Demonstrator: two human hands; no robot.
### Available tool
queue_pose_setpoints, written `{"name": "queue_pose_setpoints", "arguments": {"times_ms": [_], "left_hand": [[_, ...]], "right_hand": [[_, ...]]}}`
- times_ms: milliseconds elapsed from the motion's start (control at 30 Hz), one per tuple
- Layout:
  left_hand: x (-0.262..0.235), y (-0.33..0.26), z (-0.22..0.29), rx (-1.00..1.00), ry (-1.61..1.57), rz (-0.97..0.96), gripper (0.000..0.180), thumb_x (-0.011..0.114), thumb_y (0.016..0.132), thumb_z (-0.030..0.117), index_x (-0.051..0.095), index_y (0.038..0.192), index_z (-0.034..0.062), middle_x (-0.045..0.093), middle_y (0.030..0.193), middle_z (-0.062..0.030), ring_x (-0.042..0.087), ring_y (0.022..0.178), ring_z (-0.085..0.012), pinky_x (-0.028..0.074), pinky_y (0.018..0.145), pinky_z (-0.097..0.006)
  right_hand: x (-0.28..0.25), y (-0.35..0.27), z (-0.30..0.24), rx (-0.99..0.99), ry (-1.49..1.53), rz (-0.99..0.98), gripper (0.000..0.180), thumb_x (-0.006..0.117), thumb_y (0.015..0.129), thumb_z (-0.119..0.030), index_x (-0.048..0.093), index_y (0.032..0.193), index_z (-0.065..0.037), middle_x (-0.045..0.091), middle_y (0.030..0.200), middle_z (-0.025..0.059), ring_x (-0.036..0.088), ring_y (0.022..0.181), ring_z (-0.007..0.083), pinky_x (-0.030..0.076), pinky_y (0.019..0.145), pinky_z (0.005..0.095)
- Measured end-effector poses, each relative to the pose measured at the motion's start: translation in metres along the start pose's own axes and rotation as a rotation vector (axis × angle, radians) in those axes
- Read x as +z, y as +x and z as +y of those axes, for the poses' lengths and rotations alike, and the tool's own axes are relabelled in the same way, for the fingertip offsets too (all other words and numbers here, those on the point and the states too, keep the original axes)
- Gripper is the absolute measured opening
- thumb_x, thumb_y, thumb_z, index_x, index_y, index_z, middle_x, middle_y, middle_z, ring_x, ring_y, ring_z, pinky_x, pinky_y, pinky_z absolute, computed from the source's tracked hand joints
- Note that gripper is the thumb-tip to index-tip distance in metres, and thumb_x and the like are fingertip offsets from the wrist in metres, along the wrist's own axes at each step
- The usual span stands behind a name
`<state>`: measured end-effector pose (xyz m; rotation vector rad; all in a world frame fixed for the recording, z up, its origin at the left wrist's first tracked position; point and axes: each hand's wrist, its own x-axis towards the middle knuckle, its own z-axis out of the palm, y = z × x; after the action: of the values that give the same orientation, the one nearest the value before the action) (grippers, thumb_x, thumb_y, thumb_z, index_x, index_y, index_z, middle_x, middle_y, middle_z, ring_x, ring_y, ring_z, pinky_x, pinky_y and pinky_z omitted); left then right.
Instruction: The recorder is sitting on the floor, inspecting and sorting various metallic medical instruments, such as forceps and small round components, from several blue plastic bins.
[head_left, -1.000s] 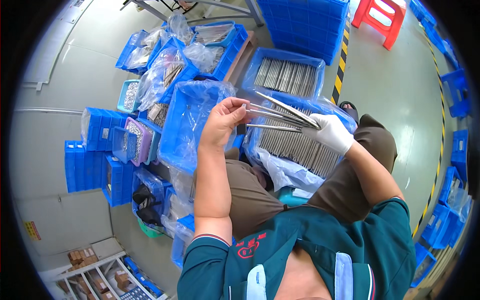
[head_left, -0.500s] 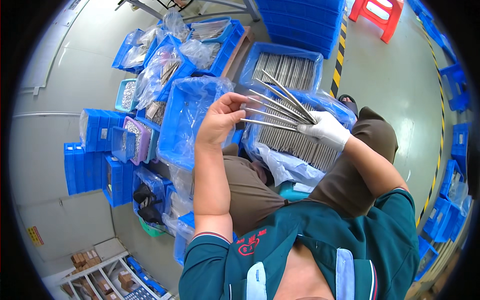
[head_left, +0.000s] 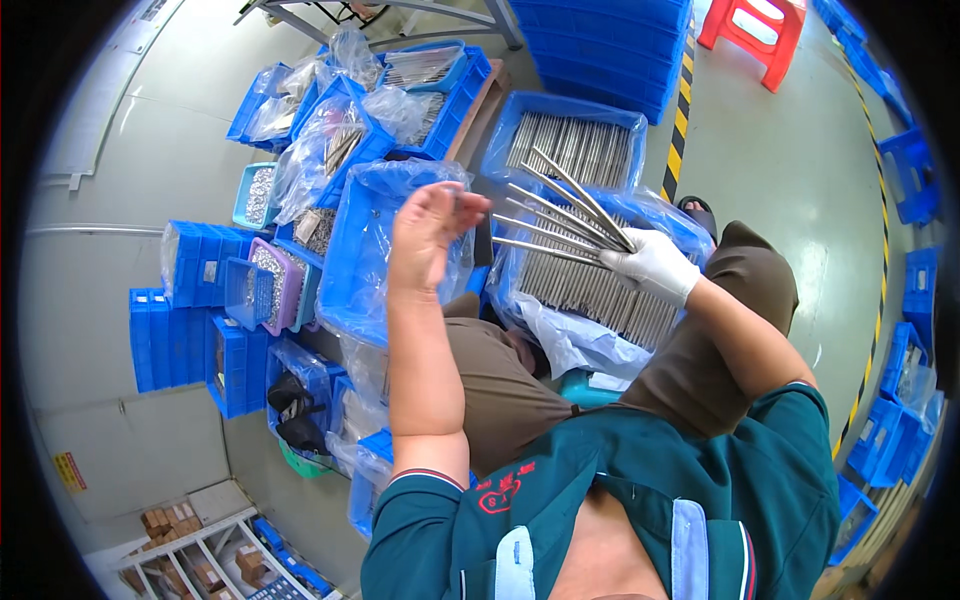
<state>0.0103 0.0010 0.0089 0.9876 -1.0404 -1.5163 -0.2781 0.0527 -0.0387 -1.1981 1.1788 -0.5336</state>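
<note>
My right hand (head_left: 652, 266), in a white glove, is closed around the ends of several slim metal rods (head_left: 570, 215). They fan out toward the left, above a blue bin (head_left: 505, 285) lined with plastic and packed with rows of similar rods. My bare left hand (head_left: 432, 232) is raised off the rod tips, its fingers loosely apart and slightly blurred, with nothing visible in them. Below that hand stands a blue bin (head_left: 345, 265) with a clear plastic liner; my forearm hides part of it.
Beyond the near rods sits another blue bin of rods (head_left: 575, 145). A tall stack of blue crates (head_left: 605, 50) rises behind it. Left are bagged bins (head_left: 330, 140) and a purple basket (head_left: 290, 290) of small metal parts. A red stool (head_left: 755, 35) stands far right.
My left hand has come away from the rod tips, moving slightly left, and its fingers have loosened. My right hand still holds the fanned rods in nearly the same place.
</note>
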Motion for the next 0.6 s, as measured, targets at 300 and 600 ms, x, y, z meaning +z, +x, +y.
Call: {"name": "queue_pose_setpoints", "arguments": {"times_ms": [300,600], "left_hand": [[0.02,-0.005,-0.016,-0.179,-0.002,-0.15,0.027,0.06,0.089,0.028,0.058,0.101,0.0039,0.066,0.096,-0.012,0.065,0.084,-0.0186,0.048,0.073,-0.028],[0.021,-0.004,-0.025,-0.065,0.135,-0.118,0.033,0.065,0.085,0.025,0.057,0.106,0.0012,0.065,0.1,-0.0137,0.062,0.092,-0.0181,0.046,0.083,-0.028]], "right_hand": [[0.006,0.0,-0.002,-0.109,-0.194,0.078,0.03,0.055,0.091,-0.03,0.061,0.089,-0.001,0.053,0.057,0.0015,0.05,0.047,0.0082,0.041,0.047,0.0256],[0.001,0.001,-0.002,-0.404,-0.611,0.337,0.024,0.058,0.086,-0.028,0.066,0.09,-0.006,0.06,0.069,0.0147,0.059,0.061,0.0288,0.046,0.058,0.0334]]}}
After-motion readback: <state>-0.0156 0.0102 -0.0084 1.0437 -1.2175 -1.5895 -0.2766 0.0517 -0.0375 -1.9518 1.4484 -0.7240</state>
